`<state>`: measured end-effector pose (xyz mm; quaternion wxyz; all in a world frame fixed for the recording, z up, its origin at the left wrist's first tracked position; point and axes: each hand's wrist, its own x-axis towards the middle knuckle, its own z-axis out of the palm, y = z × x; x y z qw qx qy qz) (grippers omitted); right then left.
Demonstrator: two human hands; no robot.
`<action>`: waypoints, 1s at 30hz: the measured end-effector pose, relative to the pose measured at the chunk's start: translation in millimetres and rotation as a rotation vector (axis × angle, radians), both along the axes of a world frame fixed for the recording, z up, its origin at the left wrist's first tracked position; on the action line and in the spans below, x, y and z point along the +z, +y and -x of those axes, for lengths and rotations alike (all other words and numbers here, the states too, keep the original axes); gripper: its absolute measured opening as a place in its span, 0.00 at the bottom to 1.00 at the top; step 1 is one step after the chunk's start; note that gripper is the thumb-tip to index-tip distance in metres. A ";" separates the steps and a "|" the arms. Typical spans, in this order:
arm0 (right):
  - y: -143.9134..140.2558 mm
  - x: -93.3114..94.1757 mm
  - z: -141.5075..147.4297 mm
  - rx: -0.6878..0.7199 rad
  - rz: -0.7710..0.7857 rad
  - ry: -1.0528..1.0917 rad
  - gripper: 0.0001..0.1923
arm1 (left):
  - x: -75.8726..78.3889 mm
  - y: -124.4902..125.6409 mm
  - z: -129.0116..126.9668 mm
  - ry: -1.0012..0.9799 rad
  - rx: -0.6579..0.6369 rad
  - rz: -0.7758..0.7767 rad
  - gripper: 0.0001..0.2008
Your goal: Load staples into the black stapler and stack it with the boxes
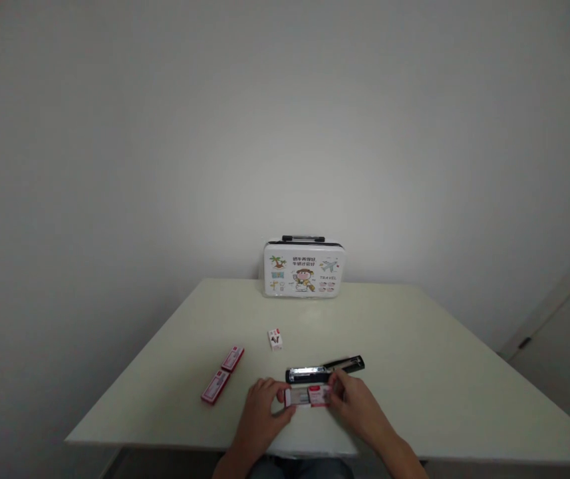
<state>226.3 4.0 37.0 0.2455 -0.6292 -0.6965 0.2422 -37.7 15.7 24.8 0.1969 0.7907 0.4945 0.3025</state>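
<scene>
Near front edge of surface (pixel 414 346), small red-and-white box (pixel 308 396) pinched at both ends, long axis left-right, left hand (pixel 265 407) on left end, right hand (pixel 352 399) on right end, black stapler (pixel 324 370) just behind.

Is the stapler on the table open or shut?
Open. The stapler lies flat just behind the hands, its black arm swung out to the right and the shiny metal channel exposed on the left.
</scene>
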 end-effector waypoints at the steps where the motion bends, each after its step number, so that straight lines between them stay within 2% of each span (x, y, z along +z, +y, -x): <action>1: -2.6 -4.6 -5.9 -0.026 0.007 0.044 0.09 | -1.2 0.4 0.3 -0.016 0.001 0.005 0.13; 5: -10.2 -19.0 -3.3 -0.028 -0.020 0.218 0.07 | -3.5 -0.2 -14.9 -0.058 0.022 0.043 0.17; 9: -10.9 -25.1 11.2 -0.069 -0.049 0.229 0.11 | -1.7 -4.9 -41.0 -0.007 0.032 0.008 0.17; 12: -10.1 -29.7 -1.1 -0.110 0.049 0.308 0.16 | -1.1 -8.3 -47.9 0.069 0.066 -0.014 0.22; 14: -8.8 -31.2 -18.8 -0.182 0.154 0.430 0.24 | -1.5 -9.6 -46.7 0.111 0.076 -0.021 0.26; 17: -1.8 -24.0 -43.1 -0.223 0.159 0.642 0.39 | -1.7 -9.8 -44.2 0.152 0.082 -0.038 0.28; 18: 2.4 -18.5 -47.7 -0.196 0.131 0.693 0.41 | -1.4 -9.5 -44.1 0.158 0.086 -0.038 0.28; 20: 13.8 -4.3 -50.3 -0.110 0.082 0.736 0.39 | -0.8 -8.5 -45.1 0.160 0.096 -0.033 0.28; 25: 48.7 30.7 -27.1 0.075 -0.031 0.556 0.28 | -2.5 -6.8 -48.2 0.155 0.098 -0.033 0.28; 27: 60.7 38.8 -12.9 0.159 -0.090 0.436 0.23 | -4.3 -6.7 -48.6 0.165 0.099 -0.036 0.27; 30: 73.3 43.6 7.3 0.268 -0.085 0.226 0.19 | -4.3 -6.9 -50.0 0.184 0.109 -0.041 0.26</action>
